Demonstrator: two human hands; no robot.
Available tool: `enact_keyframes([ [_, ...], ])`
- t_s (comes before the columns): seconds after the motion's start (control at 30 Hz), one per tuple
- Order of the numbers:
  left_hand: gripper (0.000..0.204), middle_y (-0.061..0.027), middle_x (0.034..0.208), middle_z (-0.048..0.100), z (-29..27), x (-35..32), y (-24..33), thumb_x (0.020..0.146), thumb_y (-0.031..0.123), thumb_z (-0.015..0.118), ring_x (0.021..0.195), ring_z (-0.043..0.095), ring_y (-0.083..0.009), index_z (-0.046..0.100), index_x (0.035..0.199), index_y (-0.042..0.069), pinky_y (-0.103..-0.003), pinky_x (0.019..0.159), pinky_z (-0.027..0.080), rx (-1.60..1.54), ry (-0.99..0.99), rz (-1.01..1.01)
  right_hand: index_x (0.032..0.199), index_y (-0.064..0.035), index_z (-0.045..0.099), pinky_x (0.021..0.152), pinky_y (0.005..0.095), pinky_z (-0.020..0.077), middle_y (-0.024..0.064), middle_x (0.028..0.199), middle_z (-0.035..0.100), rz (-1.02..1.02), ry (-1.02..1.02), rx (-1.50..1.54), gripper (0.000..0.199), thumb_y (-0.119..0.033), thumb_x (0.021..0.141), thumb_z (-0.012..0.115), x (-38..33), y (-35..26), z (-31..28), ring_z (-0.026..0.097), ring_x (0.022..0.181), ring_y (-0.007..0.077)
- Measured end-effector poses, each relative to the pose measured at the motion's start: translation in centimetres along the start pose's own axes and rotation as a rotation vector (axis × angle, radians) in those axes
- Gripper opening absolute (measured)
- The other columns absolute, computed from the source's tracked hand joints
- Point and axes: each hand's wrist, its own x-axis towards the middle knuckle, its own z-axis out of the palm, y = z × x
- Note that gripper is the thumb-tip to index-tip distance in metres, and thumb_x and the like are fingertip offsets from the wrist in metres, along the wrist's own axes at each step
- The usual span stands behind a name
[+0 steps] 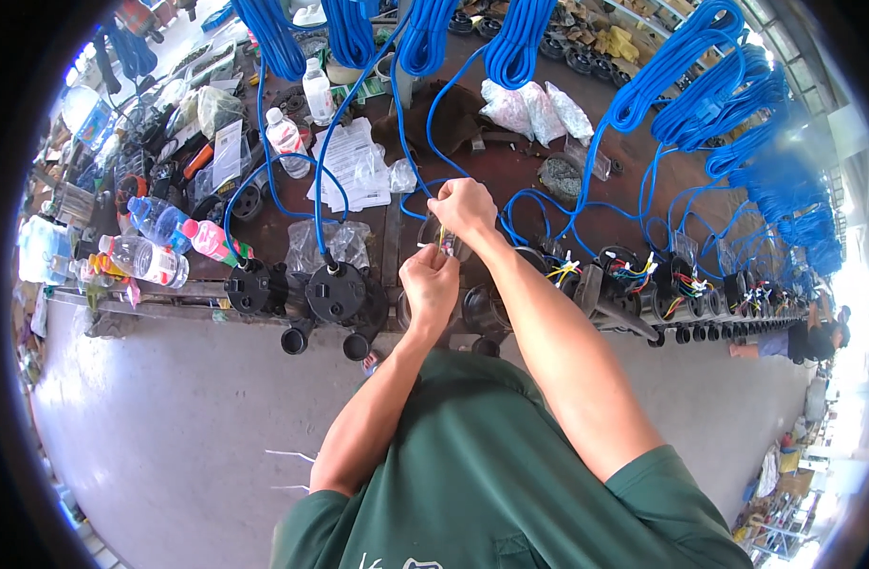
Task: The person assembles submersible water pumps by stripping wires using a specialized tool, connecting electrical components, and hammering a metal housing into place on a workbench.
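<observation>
Your left hand (429, 282) is pinched shut on a small bundle of thin wires (441, 240), fingers curled tight, just above the front edge of the worktop (510, 171). Your right hand (464, 209) sits a little higher and farther out, also closed, its fingertips gripping the upper end of the same wires, so the two hands nearly touch with the wires stretched between them. Both forearms rise from the lower edge; the left comes up almost straight, the right crosses in at a slant from the lower right. The wires lie over a round black housing (482, 308) directly in front of you, partly hidden by your hands. To your left stand two finished black housings (336, 292), each with a blue cable (323, 180) running into its top. To your right a long row of similar housings (681, 289) with loose coloured wire ends curves away; the far ones are too small to count. Several coils of blue cable hang above the worktop, and at least five plastic bottles (155, 261) lie and stand at its left.
</observation>
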Motion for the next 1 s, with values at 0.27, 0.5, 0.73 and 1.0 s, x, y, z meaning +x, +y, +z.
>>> enact_keyframes([
  [0.27,0.034,-0.0123,0.054,0.037,-1.6,-5.3,0.7,0.079,-0.004,0.069,0.046,0.036,-0.0227,0.039,0.065,0.003,-0.036,0.046,0.033,0.008,-0.151,0.302,0.081,-0.0064,0.080,0.072,0.0440,0.0605,0.0176,0.082,0.077,0.092,0.210,-0.004,0.039,-0.045,0.081,0.078,7.5,8.9,-5.6,0.076,0.080,0.0345],
  [0.5,0.047,0.0081,0.060,0.040,-0.5,-3.2,-0.7,0.099,0.010,0.070,0.059,0.031,-0.0028,0.039,0.064,0.008,-0.026,0.050,0.028,-0.131,-0.094,-0.040,0.086,-0.0002,0.073,0.063,0.0354,0.0455,0.0048,0.069,0.060,0.032,-0.231,0.394,0.061,-0.059,0.098,0.064,6.8,5.8,-4.8,0.055,0.065,0.0153],
  [0.73,0.040,0.0071,0.063,0.036,-0.3,0.0,2.1,0.110,0.025,0.056,0.056,0.030,-0.0040,0.044,0.075,0.011,-0.025,0.053,0.026,-0.721,-0.092,-0.365,0.105,-0.0007,0.072,0.060,0.0211,0.0355,-0.0063,0.077,0.055,-0.058,-0.743,0.596,0.032,-0.032,0.104,0.064,3.5,4.4,-8.8,0.045,0.066,0.0039],
  [1.0,0.018,-0.0007,0.085,0.060,-3.0,-0.5,0.9,0.107,0.014,0.053,0.081,0.054,-0.0082,0.061,0.098,0.000,-0.025,0.078,0.045,-0.396,-0.333,-0.183,0.105,0.0008,0.076,0.076,0.0297,0.0571,0.0091,0.091,0.079,-0.222,-0.504,0.223,0.021,-0.016,0.100,0.065,1.4,7.2,-6.4,0.072,0.080,0.0131],
])
